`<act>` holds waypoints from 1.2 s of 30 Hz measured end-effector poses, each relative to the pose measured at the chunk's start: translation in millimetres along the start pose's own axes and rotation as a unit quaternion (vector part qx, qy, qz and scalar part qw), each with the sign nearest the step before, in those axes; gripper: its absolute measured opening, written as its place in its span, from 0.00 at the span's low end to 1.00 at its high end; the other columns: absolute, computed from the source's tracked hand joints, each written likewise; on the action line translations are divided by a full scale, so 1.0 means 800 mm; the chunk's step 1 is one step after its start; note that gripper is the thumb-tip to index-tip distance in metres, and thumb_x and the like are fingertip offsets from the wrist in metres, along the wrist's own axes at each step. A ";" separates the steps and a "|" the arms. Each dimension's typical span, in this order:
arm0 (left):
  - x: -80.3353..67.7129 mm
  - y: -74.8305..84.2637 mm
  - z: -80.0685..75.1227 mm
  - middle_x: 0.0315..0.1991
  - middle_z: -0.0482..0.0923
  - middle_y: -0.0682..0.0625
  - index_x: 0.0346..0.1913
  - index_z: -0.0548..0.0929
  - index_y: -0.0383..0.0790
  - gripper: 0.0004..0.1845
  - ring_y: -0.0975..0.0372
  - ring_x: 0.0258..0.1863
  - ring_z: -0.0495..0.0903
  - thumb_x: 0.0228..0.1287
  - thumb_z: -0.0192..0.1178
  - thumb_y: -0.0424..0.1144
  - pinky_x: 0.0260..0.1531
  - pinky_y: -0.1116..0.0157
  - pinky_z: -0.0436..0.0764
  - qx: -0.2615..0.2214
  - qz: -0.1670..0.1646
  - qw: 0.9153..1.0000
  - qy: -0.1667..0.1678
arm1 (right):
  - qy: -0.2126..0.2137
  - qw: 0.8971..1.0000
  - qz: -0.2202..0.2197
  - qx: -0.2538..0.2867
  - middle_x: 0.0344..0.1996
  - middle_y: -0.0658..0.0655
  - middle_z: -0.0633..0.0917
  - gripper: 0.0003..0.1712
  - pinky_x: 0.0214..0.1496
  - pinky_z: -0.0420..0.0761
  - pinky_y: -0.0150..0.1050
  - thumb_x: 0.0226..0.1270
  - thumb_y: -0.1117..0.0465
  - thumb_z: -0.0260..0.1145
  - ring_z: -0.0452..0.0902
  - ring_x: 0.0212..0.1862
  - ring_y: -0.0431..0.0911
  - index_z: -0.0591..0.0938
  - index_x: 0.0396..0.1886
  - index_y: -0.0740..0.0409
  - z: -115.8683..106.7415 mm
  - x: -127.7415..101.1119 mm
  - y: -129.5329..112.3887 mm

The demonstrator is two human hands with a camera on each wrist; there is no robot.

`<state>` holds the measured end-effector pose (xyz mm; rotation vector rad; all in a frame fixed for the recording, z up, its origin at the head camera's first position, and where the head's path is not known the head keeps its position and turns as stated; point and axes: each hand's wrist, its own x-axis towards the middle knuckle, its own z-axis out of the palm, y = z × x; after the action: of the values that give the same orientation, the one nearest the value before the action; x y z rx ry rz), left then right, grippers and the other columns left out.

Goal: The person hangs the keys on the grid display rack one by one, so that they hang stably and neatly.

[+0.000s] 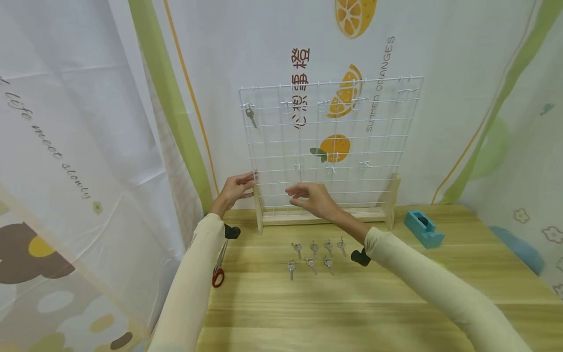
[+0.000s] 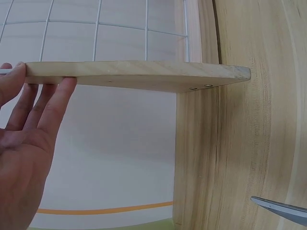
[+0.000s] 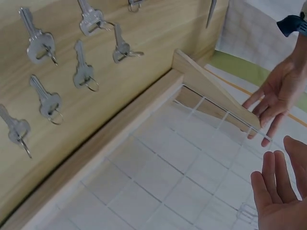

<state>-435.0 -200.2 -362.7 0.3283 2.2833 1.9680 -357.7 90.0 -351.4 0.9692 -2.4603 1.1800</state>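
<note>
A white wire grid rack (image 1: 331,136) stands upright in a wooden stand (image 1: 308,218) on the table. My left hand (image 1: 237,190) pinches the top of the stand's left upright, thumb on one side and fingers on the other, as the left wrist view shows at the wooden upright (image 2: 134,73). In front of the grid's lower part, my right hand (image 1: 314,199) hovers with fingers loosely bent and nothing in them. One key (image 1: 250,116) hangs from a hook at the grid's upper left. Several loose silver keys (image 3: 41,47), with small rings, lie on the table before the stand.
Red-handled scissors (image 1: 218,277) lie left of the keys. A blue tape dispenser (image 1: 424,229) sits right of the stand. Several white hooks (image 1: 333,169) are spread over the grid. Printed curtains (image 1: 264,44) hang behind and beside the wooden table (image 1: 334,313).
</note>
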 end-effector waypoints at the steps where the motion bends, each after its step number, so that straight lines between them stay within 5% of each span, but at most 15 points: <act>1: 0.000 0.000 0.000 0.76 0.67 0.39 0.79 0.66 0.39 0.28 0.48 0.74 0.68 0.80 0.55 0.30 0.63 0.54 0.82 0.000 0.001 1.000 0.000 | -0.002 1.000 0.000 -0.001 0.51 0.61 0.89 0.17 0.56 0.88 0.41 0.68 0.69 0.73 0.89 0.49 0.51 0.87 0.56 0.65 0.002 -0.003 0.003; 14: 0.002 0.005 0.000 0.73 0.72 0.38 0.77 0.70 0.38 0.26 0.47 0.70 0.73 0.79 0.56 0.29 0.60 0.53 0.84 0.010 -0.001 1.000 0.022 | -0.040 0.999 0.010 0.005 0.49 0.64 0.89 0.16 0.55 0.89 0.48 0.66 0.71 0.75 0.88 0.47 0.54 0.87 0.52 0.68 0.032 -0.034 0.045; 22: 0.002 0.011 0.001 0.75 0.69 0.37 0.79 0.66 0.35 0.28 0.47 0.72 0.71 0.80 0.54 0.28 0.64 0.50 0.81 0.008 -0.011 1.000 0.022 | -0.056 0.998 0.028 0.001 0.46 0.63 0.90 0.14 0.50 0.90 0.38 0.65 0.70 0.75 0.89 0.46 0.53 0.87 0.51 0.68 0.045 -0.050 0.071; 36: 0.002 0.011 0.006 0.76 0.67 0.38 0.78 0.67 0.37 0.28 0.48 0.73 0.70 0.79 0.55 0.28 0.64 0.51 0.81 -0.003 -0.028 0.999 0.024 | -0.099 0.994 0.044 0.003 0.44 0.64 0.90 0.14 0.47 0.90 0.36 0.66 0.70 0.75 0.89 0.43 0.52 0.87 0.50 0.70 0.074 -0.077 0.103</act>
<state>-434.9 -193.6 -354.6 0.2161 2.2888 1.9771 -362.0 110.2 -468.5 1.0365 -2.6802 1.1703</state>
